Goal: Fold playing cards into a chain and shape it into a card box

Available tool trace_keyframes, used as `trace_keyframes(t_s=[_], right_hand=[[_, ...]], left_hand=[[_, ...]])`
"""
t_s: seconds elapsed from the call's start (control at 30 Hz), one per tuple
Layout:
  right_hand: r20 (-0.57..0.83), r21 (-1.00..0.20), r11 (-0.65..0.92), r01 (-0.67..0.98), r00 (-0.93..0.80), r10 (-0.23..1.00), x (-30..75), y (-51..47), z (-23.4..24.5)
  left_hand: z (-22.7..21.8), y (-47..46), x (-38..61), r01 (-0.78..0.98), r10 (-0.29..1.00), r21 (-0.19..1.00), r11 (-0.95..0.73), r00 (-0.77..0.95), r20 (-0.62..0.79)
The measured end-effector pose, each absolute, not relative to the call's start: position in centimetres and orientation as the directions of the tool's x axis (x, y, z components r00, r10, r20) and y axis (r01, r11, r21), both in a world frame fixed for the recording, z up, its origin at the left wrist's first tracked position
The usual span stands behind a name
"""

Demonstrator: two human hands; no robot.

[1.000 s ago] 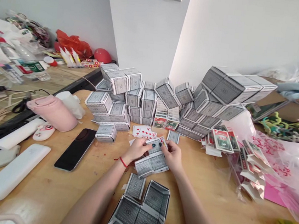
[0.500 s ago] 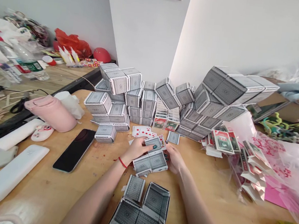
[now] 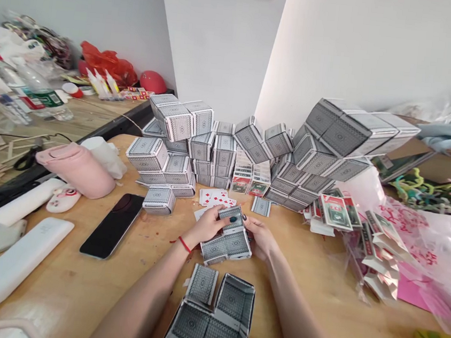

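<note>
Between my hands is a folded playing-card piece (image 3: pixel 226 246) with grey patterned backs. My left hand (image 3: pixel 206 226), a red string at its wrist, grips it from the left with the thumb on top. My right hand (image 3: pixel 261 236) pinches its upper right side; some fingers are hidden behind it. Closer to me lies an open-topped card structure (image 3: pixel 221 324), with a single card panel (image 3: pixel 202 284) at its upper left. Beyond my hands, loose face-up cards (image 3: pixel 216 197) and a face-down card (image 3: pixel 261 206) lie on the table.
Stacked card blocks stand at the left (image 3: pixel 161 162) and right (image 3: pixel 315 162), with card boxes (image 3: pixel 259 186) between them. A black phone (image 3: pixel 112 226), white power bank (image 3: pixel 16 260) and pink pouch (image 3: pixel 76 169) lie leftward. Opened card boxes (image 3: pixel 385 256) and plastic wrap (image 3: pixel 412 237) are rightward.
My right hand's fingers have closed in on the upper edge of the piece. The red-marked card face that showed there is now covered. My left hand keeps its hold.
</note>
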State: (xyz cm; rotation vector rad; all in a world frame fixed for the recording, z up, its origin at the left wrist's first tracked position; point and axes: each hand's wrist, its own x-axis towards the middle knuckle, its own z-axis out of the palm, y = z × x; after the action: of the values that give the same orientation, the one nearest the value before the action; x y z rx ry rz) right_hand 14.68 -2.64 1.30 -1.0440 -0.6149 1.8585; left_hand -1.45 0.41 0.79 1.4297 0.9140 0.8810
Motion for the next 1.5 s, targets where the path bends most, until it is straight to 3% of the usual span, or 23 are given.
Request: trace_keyframes(t_s=[0.27, 0.53, 0.8, 0.97, 1.13, 1.3, 1.43, 1.5], right_hand=[[-0.391, -0.752, -0.465, -0.467, -0.251, 0.885, 14.8, -2.5, 1.4], [-0.336, -0.802, -0.393, -0.451, -0.204, 0.919, 14.6, -2.6, 1.5], [-0.271, -0.912, -0.274, -0.305, -0.054, 0.961, 14.0, -2.6, 1.2], [-0.081, -0.994, -0.075, -0.077, 0.076, 0.994, 13.4, -2.6, 1.0], [-0.03, -0.999, -0.031, -0.022, -0.042, 0.999, 13.5, -2.5, 1.3], [-0.068, -0.992, -0.076, -0.101, -0.08, 0.994, 13.8, -2.3, 0.9], [-0.119, -0.953, -0.096, -0.287, 0.064, 0.991, 14.9, -1.8, 0.3], [-0.19, -0.91, -0.123, -0.396, 0.133, 0.973, 15.8, -1.4, 0.1]], left_hand=[[0.1, 0.7, -1.8, 0.151, 0.912, 0.975, -0.164, 0.4, 0.091], [0.6, 0.5, -1.6, 0.172, 0.916, 0.971, -0.169, 0.39, 0.09], [1.0, 0.5, -1.7, 0.187, 0.9, 0.974, -0.13, 0.433, 0.037], [1.7, 0.4, -1.6, 0.155, 0.854, 0.97, -0.187, 0.513, 0.083], [1.6, 0.3, -1.3, 0.169, 0.831, 0.965, -0.199, 0.551, 0.075], [1.3, 0.2, -1.2, 0.092, 0.873, 0.992, -0.09, 0.486, 0.034], [1.4, 0.6, -1.8, -0.187, 0.911, 0.967, 0.176, 0.402, -0.088], [1.5, 1.0, -2.4, -0.324, 0.956, 0.934, 0.15, 0.289, -0.053]])
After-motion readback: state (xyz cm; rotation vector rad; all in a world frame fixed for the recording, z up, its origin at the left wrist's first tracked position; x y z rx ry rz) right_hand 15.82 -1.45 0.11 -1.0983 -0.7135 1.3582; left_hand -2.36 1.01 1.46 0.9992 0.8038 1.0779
